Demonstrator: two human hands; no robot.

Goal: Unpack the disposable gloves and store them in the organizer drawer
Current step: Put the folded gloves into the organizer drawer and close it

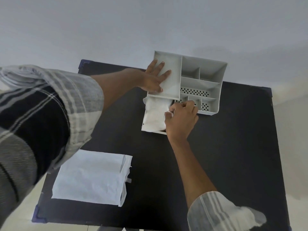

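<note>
A grey organizer [208, 84] with several compartments stands at the far side of the black table [225, 155]. Its drawer [145, 128] is pulled out toward me at the left front. A pile of white disposable gloves [155, 114] fills the drawer. My left hand [155, 77] lies flat, fingers spread, over the organizer's left compartment and holds nothing. My right hand [181, 117] is at the drawer's right side, fingers curled and pinching an edge of the white gloves.
A flat white packaging bag [90, 177] lies on the table at the near left, its open end to the right. Beyond the table is a pale wall. The table has blue corner pieces [39, 217].
</note>
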